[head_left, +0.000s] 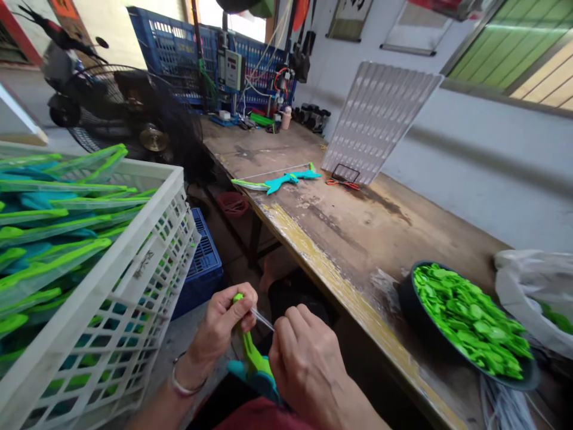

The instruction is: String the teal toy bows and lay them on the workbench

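My left hand is closed around the tip of a green and teal plastic toy bow held over my lap. My right hand is closed in a pinch on a thin clear string or rod that runs to the bow's green tip. A finished green and teal bow lies on the worn wooden workbench further back. A black bowl heaped with small green plastic pieces stands at the bench's near right.
A white lattice crate full of several green and teal bows stands at my left. A blue crate sits on the floor below it. Red scissors, a corrugated white sheet, a fan and a plastic bag are around.
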Tool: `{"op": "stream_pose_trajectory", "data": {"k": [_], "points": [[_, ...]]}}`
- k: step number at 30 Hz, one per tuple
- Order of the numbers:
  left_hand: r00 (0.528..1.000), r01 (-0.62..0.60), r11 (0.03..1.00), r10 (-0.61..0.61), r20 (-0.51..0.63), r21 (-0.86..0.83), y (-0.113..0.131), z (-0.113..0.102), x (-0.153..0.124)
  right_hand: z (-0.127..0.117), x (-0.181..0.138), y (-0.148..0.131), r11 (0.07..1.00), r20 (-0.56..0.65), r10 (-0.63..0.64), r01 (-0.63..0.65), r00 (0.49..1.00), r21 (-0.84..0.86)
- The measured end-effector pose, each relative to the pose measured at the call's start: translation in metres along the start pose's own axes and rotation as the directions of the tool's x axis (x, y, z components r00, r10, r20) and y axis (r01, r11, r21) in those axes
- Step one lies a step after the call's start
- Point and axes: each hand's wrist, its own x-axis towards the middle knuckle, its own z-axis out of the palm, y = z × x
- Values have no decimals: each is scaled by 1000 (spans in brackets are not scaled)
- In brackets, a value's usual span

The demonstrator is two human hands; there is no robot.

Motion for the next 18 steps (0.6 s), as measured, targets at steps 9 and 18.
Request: {"op": "stream_pose_trajectory", "data": {"k": [9,18], "points": [[797,-290,892,25,-604,-346,58,-102,82,-26,-40,6,991,-281,-111,128,953,43],[660,-337,870,-54,-749,-360,25,-91,227,23,-99,66,989,-253,147,-136,956,61]]}}
